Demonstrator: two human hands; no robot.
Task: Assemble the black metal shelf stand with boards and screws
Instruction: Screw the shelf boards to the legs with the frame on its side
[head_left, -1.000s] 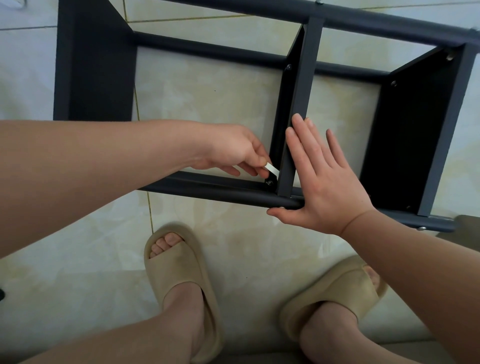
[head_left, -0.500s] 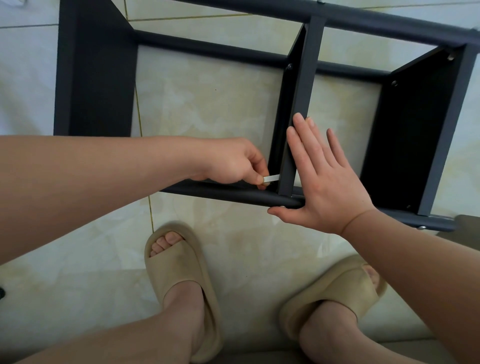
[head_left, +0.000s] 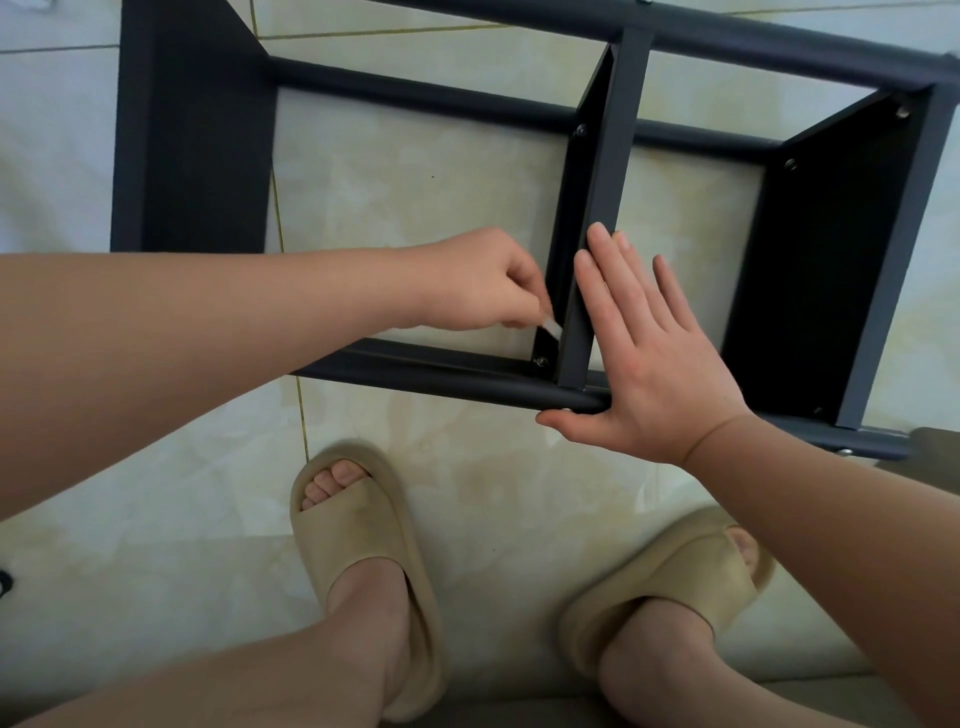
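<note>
One screw (head_left: 541, 360) is the focus, just left of the near foot of the middle board (head_left: 602, 182), where that board meets the front rail (head_left: 441, 376). The black shelf stand (head_left: 779, 44) lies on its side on the tiled floor (head_left: 415, 208). A second board (head_left: 192, 145) sits well left of the middle board, and a third (head_left: 821, 260) to its right shows screw heads.

The left hand (head_left: 483, 286) pinches a small silver key (head_left: 551, 328) between thumb and fingertips, just left of the middle board. Half a second ago the key lay roughly level and the hand sat lower, close to the rail. Now the hand has lifted and the key slants down toward the screw, much as it did a second ago. I read that as one tightening stroke followed by a reset for the next. I cannot tell whether the key's tip is seated in the screw head.

The right hand (head_left: 654, 364) has not shifted. It lies flat with straight, slightly spread fingers against the right side of the middle board, thumb hooked under the front rail, bracing both.

This corner is probably not yet tight, so more turns look needed. The far end of the middle board already carries a screw head (head_left: 582, 130).
</note>
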